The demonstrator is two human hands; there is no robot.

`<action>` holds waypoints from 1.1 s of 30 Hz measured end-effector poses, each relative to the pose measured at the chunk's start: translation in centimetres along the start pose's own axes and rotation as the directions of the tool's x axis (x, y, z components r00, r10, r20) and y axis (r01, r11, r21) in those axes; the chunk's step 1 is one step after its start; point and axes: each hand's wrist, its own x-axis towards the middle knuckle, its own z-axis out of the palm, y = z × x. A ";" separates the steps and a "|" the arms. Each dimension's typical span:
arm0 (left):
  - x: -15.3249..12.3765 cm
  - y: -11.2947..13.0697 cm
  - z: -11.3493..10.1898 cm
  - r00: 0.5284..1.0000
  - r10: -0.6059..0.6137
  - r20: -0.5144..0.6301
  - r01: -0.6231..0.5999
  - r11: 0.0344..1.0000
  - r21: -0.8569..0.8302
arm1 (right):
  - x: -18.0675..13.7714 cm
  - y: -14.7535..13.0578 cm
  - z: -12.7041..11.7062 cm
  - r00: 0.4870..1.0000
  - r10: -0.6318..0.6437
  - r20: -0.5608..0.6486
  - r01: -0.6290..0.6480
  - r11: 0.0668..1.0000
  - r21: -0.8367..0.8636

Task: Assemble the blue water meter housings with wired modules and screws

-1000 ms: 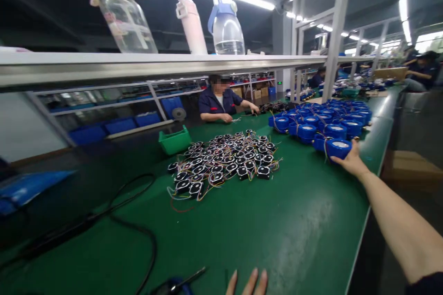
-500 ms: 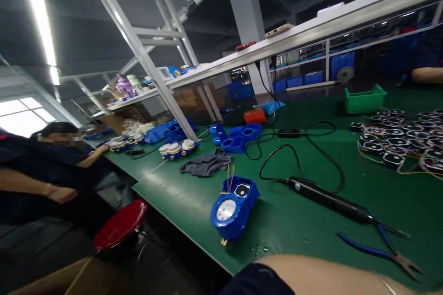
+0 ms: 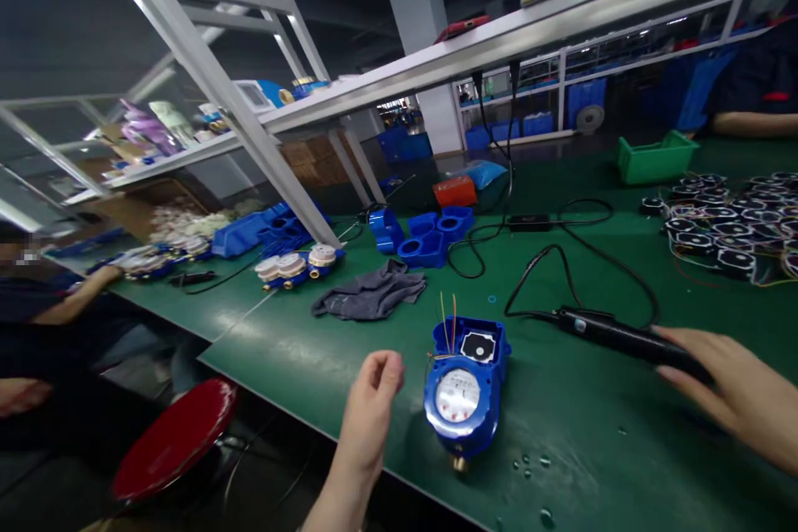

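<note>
While the left hand [image 3: 371, 407] hangs over the near edge of the green table [image 3: 561, 440], fingers curled loosely shut with nothing seen in them, the blue water meter [image 3: 465, 386] lies dial-up just beside it at its 3 o'clock, not touching. At the meter's 2 o'clock lies a black corded tool [image 3: 614, 332], and the right hand [image 3: 736, 399] is closed about its near end, fingers above and thumb below. A grey cloth [image 3: 371, 298] lies at the meter's 11 o'clock.
</note>
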 end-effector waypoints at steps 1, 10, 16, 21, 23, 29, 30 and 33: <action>0.4 -1.3 -0.2 0.997 -0.066 0.050 0.068 0.997 -0.037 | 1.3 -0.5 1.2 0.997 -0.029 0.066 0.031 0.999 -0.026; 1.7 -5.2 0.4 0.824 -0.131 0.552 0.343 0.890 -0.301 | 8.1 -0.8 5.1 0.936 0.077 0.343 -0.087 0.996 0.014; -0.1 -6.7 4.1 0.771 -0.036 0.636 0.362 0.847 -0.390 | 10.3 -3.6 -1.2 0.964 0.227 0.139 -0.254 0.941 0.223; -0.5 -6.1 7.0 0.745 -0.103 0.659 0.366 0.889 -0.275 | 11.5 -8.0 -8.3 0.948 0.318 -0.011 -0.253 0.773 0.582; -0.5 -5.7 7.6 0.758 -0.111 0.643 0.337 0.910 -0.240 | 11.6 -10.1 -9.6 0.918 0.385 -0.099 -0.156 0.578 0.801; -1.8 -6.3 8.1 0.732 -0.095 0.675 0.278 0.946 -0.167 | 11.8 -15.5 -9.6 0.857 0.416 -0.303 0.196 0.279 0.940; -2.0 -6.3 8.0 0.751 -0.083 0.656 0.207 0.972 -0.114 | 11.9 -16.0 -9.6 0.861 0.378 -0.341 0.237 0.294 0.926; -1.7 -5.4 7.4 0.856 0.179 0.485 -0.285 0.946 0.153 | 12.4 -17.2 -9.9 0.859 0.232 -0.456 0.364 0.349 0.864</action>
